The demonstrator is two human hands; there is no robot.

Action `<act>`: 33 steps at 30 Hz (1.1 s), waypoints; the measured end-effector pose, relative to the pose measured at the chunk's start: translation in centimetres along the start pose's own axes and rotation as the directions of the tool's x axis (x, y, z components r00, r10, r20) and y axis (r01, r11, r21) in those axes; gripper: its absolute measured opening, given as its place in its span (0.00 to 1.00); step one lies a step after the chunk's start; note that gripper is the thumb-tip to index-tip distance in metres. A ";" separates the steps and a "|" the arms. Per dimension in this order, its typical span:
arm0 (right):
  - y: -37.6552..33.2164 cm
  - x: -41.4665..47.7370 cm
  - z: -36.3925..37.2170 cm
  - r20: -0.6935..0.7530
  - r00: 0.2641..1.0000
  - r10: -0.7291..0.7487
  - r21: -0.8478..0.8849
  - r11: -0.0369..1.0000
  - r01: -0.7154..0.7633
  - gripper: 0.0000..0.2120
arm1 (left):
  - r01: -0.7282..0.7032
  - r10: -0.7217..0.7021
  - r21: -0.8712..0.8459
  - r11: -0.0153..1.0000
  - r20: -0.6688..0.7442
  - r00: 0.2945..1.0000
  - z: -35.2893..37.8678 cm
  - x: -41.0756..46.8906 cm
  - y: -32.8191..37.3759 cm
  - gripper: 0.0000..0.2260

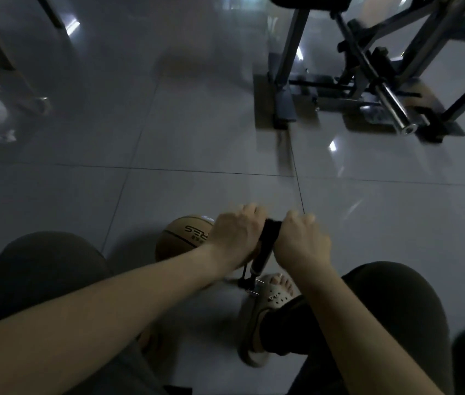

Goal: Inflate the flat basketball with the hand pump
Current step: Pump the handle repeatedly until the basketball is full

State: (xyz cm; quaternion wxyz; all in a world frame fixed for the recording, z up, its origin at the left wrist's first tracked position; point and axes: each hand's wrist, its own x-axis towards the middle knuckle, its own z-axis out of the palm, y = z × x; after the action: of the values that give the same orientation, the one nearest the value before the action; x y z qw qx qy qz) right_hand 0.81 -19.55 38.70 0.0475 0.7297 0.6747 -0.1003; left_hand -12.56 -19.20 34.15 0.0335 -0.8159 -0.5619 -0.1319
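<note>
Both hands clench the black handle (271, 227) of the hand pump (260, 260), low centre of the frame.
The left hand (235, 238) and right hand (301, 243) each curl round one end of the crossbar. The tan basketball (178, 238) sits on the tiled floor (197, 132) just left of the pump, partly behind the left hand. Its dark upside-down lettering is partly covered and cannot be read whole. A beige clog (275, 296) lies beside the pump's base.

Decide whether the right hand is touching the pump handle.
Touching: the head view shows the right hand curled round the black pump handle.
</note>
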 end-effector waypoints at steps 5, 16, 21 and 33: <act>0.8 -0.9 6.5 -0.008 0.999 0.041 -0.007 0.999 -0.041 0.04 | -0.014 0.002 0.112 0.994 0.110 0.994 4.7 -3.3 1.9 0.03; 0.9 1.8 12.6 0.322 0.944 0.074 -0.146 0.989 -0.027 0.14 | -0.023 -0.020 0.135 0.991 0.313 0.950 12.5 -3.6 1.4 0.05; 1.0 2.1 12.3 0.357 0.930 0.084 -0.104 0.993 -0.050 0.16 | -0.021 -0.034 0.130 0.991 0.405 0.914 11.7 -3.3 1.6 0.07; 0.2 1.5 -1.4 0.178 0.976 -0.128 -0.084 0.986 0.145 0.09 | 0.036 -0.039 0.017 0.999 0.192 0.981 -1.1 1.4 -0.2 0.08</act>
State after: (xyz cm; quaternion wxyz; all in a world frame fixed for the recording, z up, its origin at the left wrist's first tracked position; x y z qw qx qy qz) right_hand 1.25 -17.79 39.77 0.1339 0.6669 0.7208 -0.1333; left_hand -12.46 -18.09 35.50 -0.0181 -0.8139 -0.5787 -0.0492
